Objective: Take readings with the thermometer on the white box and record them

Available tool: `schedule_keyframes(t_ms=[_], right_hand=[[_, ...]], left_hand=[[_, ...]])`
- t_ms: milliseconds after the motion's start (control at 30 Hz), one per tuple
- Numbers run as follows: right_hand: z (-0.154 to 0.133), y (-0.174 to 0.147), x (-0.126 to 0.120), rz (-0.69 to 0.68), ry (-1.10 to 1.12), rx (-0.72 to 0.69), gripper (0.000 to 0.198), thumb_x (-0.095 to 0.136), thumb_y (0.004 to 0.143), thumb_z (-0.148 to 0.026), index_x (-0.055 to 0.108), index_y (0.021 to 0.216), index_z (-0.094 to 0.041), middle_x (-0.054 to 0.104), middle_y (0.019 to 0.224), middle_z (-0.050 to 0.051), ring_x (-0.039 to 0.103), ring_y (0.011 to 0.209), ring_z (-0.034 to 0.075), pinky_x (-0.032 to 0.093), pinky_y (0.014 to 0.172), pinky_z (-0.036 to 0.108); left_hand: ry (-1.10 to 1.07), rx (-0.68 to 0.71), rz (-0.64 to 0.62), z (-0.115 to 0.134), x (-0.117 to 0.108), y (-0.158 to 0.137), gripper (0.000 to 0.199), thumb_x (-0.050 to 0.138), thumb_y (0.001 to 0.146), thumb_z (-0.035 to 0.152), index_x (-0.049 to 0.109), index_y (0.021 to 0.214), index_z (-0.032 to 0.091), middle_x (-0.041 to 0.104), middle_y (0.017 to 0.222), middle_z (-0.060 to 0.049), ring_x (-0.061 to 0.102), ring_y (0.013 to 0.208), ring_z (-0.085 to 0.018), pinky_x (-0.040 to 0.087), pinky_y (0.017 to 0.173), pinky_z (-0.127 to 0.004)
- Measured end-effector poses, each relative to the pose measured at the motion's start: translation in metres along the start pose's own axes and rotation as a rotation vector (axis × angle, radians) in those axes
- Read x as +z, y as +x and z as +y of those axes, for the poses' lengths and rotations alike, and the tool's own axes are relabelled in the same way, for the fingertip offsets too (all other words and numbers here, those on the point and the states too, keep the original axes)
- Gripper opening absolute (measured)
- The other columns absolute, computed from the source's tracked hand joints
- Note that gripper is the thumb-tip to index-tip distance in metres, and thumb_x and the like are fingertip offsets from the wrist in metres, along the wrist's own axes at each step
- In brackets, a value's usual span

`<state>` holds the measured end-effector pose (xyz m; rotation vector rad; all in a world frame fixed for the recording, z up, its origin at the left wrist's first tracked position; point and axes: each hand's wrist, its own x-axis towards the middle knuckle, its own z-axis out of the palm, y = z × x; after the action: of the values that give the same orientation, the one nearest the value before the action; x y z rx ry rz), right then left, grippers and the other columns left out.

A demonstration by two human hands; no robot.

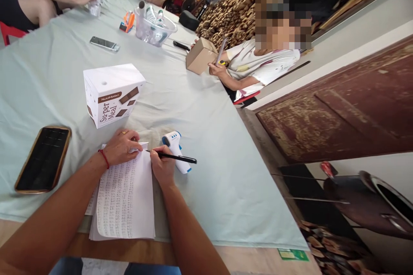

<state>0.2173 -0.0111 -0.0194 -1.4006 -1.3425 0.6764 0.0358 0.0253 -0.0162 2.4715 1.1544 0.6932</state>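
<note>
My right hand (163, 167) grips a black pen (180, 156), its tip close to the upper right edge of a stack of paper sheets (129, 197). Rows of small handwriting cover the left and middle of the top sheet. My left hand (121, 146), with a red string bracelet and a ring, rests on the top of the sheets, fingers bent and slightly apart. Just beyond my right hand lies a white and blue infrared thermometer (177, 150). A white box (112, 94) printed "Su-per Meal" stands past my left hand.
A large phone (43, 159) lies left, a smaller phone (105, 44) farther off. Beyond are a clear basket (156, 30) of plastic bottles and an orange tape dispenser (127, 21). On the right, a person holds a cardboard box (201, 56). Other people sit around the cloth-covered table (219, 180).
</note>
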Motion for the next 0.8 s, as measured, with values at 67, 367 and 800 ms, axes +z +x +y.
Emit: schedule_keyframes(t_ms=[67, 367, 800], right_hand=[[0.0018, 0.0, 0.0013, -0.003, -0.006, -0.003, 0.013, 0.053, 0.07, -0.035, 0.051, 0.064, -0.023, 0.052, 0.058, -0.004, 0.047, 0.058, 0.015, 0.04, 0.058, 0.029], [0.0001, -0.001, 0.0046, 0.0, -0.034, 0.018, 0.014, 0.051, 0.069, -0.036, 0.051, 0.062, -0.023, 0.053, 0.057, -0.003, 0.047, 0.058, 0.015, 0.04, 0.058, 0.029], [0.0023, -0.0018, 0.0046, -0.017, -0.035, 0.003, 0.014, 0.053, 0.07, -0.035, 0.052, 0.063, -0.023, 0.054, 0.058, -0.003, 0.048, 0.058, 0.015, 0.042, 0.059, 0.03]], left_hand=[[0.009, 0.007, -0.01, -0.0003, 0.0003, -0.0001, 0.018, 0.062, 0.084, 0.022, 0.077, 0.091, 0.029, 0.062, 0.109, -0.004, 0.055, 0.102, -0.022, 0.036, 0.097, -0.042], [0.026, 0.017, -0.022, -0.0006, 0.0004, 0.0003, 0.019, 0.062, 0.085, 0.022, 0.077, 0.093, 0.031, 0.061, 0.11, -0.004, 0.054, 0.101, -0.021, 0.034, 0.096, -0.042], [0.032, 0.019, -0.036, -0.0009, 0.0003, 0.0005, 0.019, 0.062, 0.085, 0.021, 0.076, 0.093, 0.03, 0.061, 0.112, -0.004, 0.055, 0.104, -0.022, 0.035, 0.096, -0.042]])
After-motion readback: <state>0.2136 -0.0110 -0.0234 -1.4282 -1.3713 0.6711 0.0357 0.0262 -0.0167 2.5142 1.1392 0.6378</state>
